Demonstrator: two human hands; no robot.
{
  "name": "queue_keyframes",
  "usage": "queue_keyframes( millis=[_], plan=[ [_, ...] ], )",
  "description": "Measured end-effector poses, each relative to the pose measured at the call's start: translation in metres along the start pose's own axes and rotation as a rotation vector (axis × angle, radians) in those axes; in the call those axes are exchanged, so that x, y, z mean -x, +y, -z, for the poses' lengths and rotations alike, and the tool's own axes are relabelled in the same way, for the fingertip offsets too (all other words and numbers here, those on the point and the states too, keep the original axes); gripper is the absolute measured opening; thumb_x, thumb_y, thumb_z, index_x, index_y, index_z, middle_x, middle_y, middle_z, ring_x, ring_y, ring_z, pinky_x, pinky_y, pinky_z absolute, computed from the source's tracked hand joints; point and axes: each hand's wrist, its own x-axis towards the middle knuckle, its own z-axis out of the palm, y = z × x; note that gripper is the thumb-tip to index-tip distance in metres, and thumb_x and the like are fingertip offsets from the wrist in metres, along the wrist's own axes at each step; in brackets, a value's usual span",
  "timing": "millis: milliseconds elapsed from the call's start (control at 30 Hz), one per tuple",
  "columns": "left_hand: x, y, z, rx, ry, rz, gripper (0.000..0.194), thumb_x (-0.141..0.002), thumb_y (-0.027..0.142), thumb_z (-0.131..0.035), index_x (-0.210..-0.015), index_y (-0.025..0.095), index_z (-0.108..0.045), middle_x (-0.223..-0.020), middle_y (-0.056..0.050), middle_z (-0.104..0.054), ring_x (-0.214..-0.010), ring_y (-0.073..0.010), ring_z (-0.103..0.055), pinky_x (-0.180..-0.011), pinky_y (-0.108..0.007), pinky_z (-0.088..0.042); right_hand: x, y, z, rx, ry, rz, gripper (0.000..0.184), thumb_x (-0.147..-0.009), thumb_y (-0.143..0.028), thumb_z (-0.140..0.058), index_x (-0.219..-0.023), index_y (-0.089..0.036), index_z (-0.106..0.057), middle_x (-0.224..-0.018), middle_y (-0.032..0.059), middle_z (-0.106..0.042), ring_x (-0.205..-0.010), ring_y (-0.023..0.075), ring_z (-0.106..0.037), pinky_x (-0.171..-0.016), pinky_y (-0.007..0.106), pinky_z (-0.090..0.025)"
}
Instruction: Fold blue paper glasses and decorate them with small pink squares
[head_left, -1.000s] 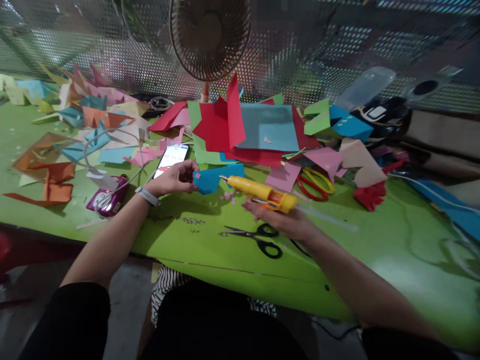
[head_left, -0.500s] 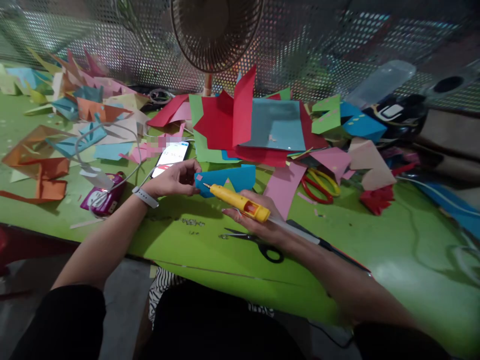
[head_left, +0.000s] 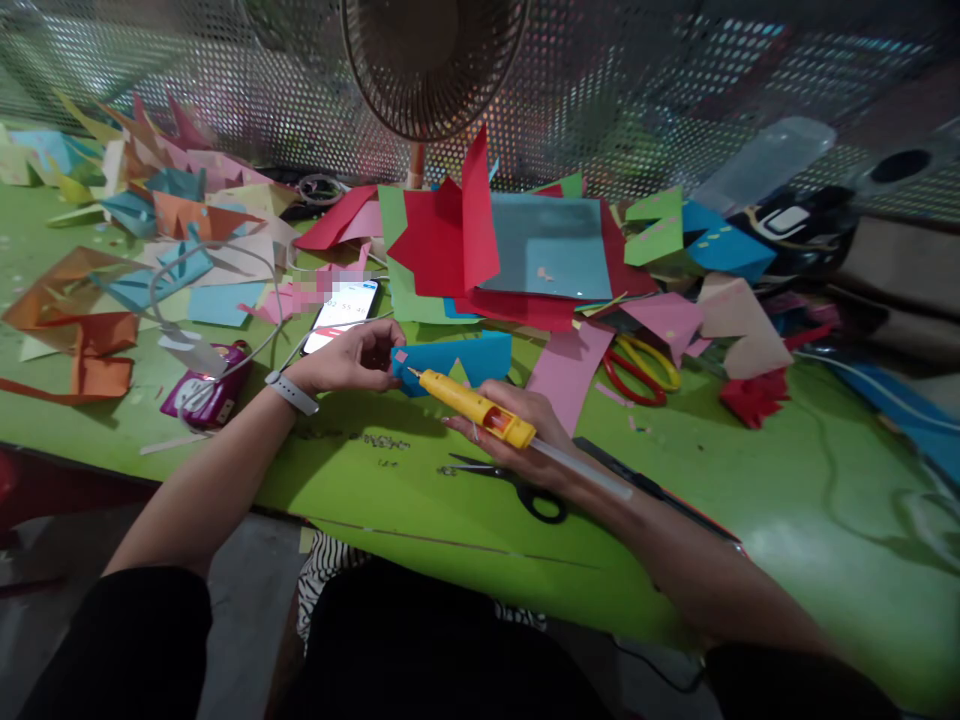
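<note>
My right hand (head_left: 525, 430) grips a yellow glue gun (head_left: 472, 405) with a clear glue stick poking out behind. Its nozzle points left at the near edge of a blue paper piece (head_left: 457, 358). My left hand (head_left: 349, 358), with a white band on the wrist, pinches the left end of that blue piece on the green table (head_left: 360, 470).
Black scissors (head_left: 517, 485) lie just under my right hand. Red and yellow scissors (head_left: 641, 370) rest to the right. A phone (head_left: 341, 312) and a purple gadget (head_left: 202, 400) sit left. Heaps of coloured paper (head_left: 525, 250) cover the back, below a fan (head_left: 435, 60).
My right hand swung the glue gun down and left, bringing its nozzle onto the blue paper. The left hand kept its pinch on the paper.
</note>
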Motion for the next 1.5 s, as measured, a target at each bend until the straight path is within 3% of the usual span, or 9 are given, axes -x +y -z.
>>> queue_keyframes(
  millis=[200, 767, 1500],
  plan=[
    [-0.0007, -0.0010, -0.0002, 0.012, -0.011, 0.003, 0.039, -0.062, 0.013, -0.081, -0.088, 0.016, -0.053, -0.073, 0.004, -0.061, -0.059, -0.0059, -0.057, -0.053, -0.018, -0.047, 0.0008, 0.0025, -0.0019, 0.018, 0.018, 0.085, 0.030, -0.091, -0.044, -0.064, -0.078, -0.022, -0.048, -0.069, -0.0017, -0.056, -0.055, 0.0107, -0.048, -0.048, 0.026, -0.034],
    [0.0000, -0.0009, 0.0004, 0.023, -0.028, -0.007, 0.037, -0.065, 0.011, -0.080, -0.089, 0.016, -0.053, -0.074, 0.004, -0.060, -0.059, -0.0057, -0.058, -0.054, -0.018, -0.047, 0.0022, 0.0014, -0.0010, 0.021, -0.004, 0.045, 0.028, -0.092, -0.042, -0.062, -0.077, -0.023, -0.049, -0.070, -0.0007, -0.059, -0.053, 0.0106, -0.049, -0.047, 0.026, -0.036],
    [-0.0009, -0.0063, 0.0024, 0.060, -0.064, -0.034, 0.037, -0.065, 0.007, -0.079, -0.091, 0.014, -0.053, -0.078, 0.003, -0.062, -0.064, -0.0063, -0.060, -0.058, -0.017, -0.049, 0.0042, 0.0077, -0.0038, 0.027, 0.058, 0.144, 0.033, -0.091, -0.042, -0.066, -0.073, -0.022, -0.045, -0.064, -0.0031, -0.055, -0.050, 0.0089, -0.046, -0.045, 0.024, -0.035]
  ],
)
